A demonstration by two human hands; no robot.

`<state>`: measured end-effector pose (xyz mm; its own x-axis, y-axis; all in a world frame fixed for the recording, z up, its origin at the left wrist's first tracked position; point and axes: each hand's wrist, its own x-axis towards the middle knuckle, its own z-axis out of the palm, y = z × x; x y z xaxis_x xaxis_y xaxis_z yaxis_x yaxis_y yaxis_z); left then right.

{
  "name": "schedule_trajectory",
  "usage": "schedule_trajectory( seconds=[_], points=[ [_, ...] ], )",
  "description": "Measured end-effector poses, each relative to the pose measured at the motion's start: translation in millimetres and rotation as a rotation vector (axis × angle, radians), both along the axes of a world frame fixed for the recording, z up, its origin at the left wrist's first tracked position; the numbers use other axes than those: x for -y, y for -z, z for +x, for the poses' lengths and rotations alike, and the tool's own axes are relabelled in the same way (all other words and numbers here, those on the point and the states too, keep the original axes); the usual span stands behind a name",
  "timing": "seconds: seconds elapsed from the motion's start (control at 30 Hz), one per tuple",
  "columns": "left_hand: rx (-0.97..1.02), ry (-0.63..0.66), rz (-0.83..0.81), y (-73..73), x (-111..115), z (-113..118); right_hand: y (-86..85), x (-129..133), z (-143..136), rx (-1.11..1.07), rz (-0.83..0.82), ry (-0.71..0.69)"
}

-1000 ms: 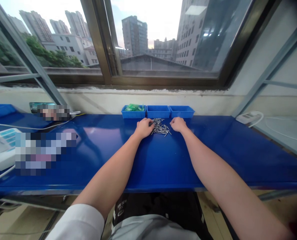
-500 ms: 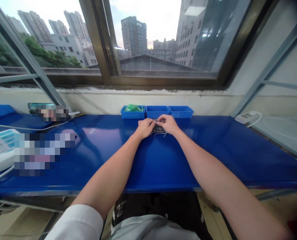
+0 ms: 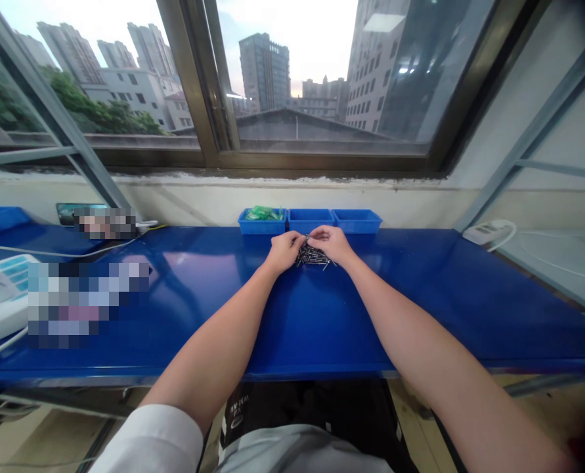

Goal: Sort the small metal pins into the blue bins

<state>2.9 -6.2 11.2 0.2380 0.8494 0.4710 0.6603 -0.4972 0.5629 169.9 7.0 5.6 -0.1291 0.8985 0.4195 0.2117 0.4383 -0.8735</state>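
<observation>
A heap of small, thin metal pieces that look like screws (image 3: 316,257) lies on the blue tabletop (image 3: 316,315), just in front of the blue bins. At the left edge of the heap, my left hand (image 3: 286,251) is closed, thumb and fingers pinched together. My right hand (image 3: 332,243) curls over the heap from the right, its fingertips also pinched. The two sets of fingertips nearly meet above the far side of the pieces. Whatever sits between them is too small to make out.
Behind my hands stand a blue bin with green plastic bags (image 3: 262,215), a middle blue bin (image 3: 312,222) and a right blue bin (image 3: 356,223). A white power strip (image 3: 484,230) lies far right. Blurred-out items, a white device (image 3: 6,295) and cables occupy the left.
My left hand's fingers have drawn in and shifted slightly, uncovering a little more of the heap. My right hand stays nearly in place.
</observation>
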Motion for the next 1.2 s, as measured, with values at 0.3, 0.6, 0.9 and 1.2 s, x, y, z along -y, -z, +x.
schedule_trajectory(
  seconds=[0.3,0.6,0.9,1.2],
  points=[
    [0.053,0.0,0.0,3.3,-2.3,0.3,-1.4,-2.7,5.3,-0.141,-0.139,-0.063],
    [0.033,-0.162,-0.082,8.2,-7.7,-6.0,1.7,-24.1,30.1,0.119,0.112,0.22],
    [-0.063,-0.131,-0.091,13.5,-9.7,-5.0,9.4,-26.4,31.4,0.36,0.037,0.342],
    [-0.093,-0.129,-0.096,15.7,-11.2,-5.8,9.5,-27.5,34.3,0.354,0.13,0.443]
  ],
)
